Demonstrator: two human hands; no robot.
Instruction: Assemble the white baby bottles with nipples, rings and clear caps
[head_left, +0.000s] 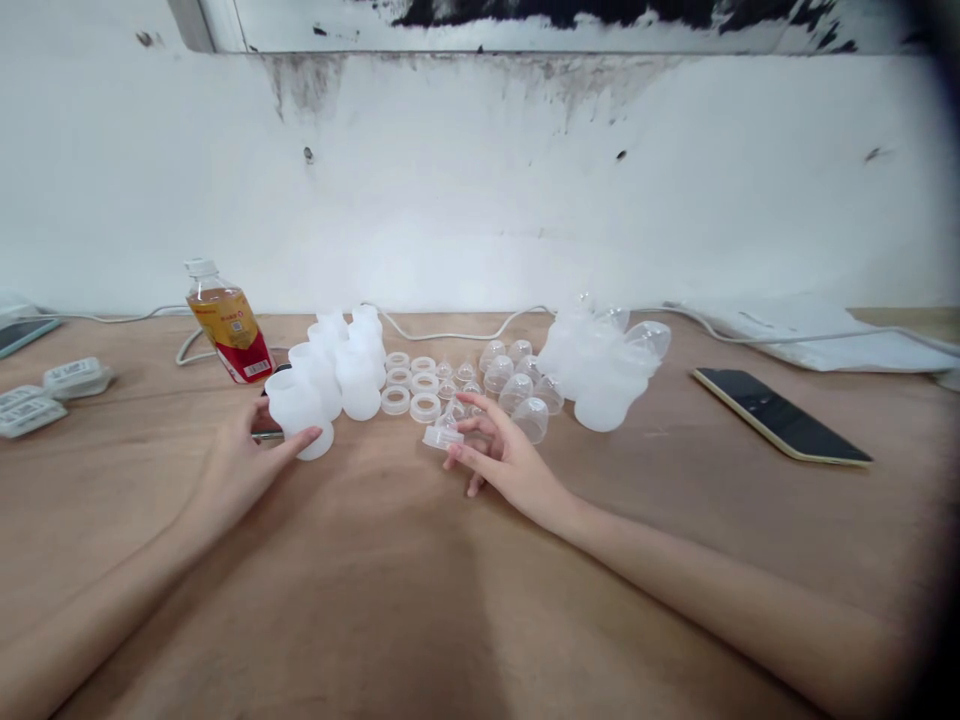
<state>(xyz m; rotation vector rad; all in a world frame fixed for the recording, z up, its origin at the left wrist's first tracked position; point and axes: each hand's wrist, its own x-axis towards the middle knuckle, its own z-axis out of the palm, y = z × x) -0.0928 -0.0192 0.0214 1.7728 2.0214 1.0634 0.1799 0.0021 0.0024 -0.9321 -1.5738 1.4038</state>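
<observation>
My left hand (251, 455) is wrapped round a frosted white baby bottle body (300, 410), the nearest in a cluster of several at centre left. Between the thumb and fingers of my right hand (506, 460) is a clear bottle nipple in a collar ring (445, 435), tilted just above the table. Behind it lie rows of white collar rings (425, 407), with several clear nipples (469, 388) beside them. Clear dome caps (515, 392) stand right of the nipples. Farther right are grouped bottles (602, 395), some with clear caps on top.
A drink bottle (234, 330) stands behind my left hand, with a dark object partly hidden near it. A phone (780, 415) lies at right, before a white plastic bag (795, 335). White packs (75, 377) and another phone (26, 335) are at far left. A cable (450, 338) runs along the wall.
</observation>
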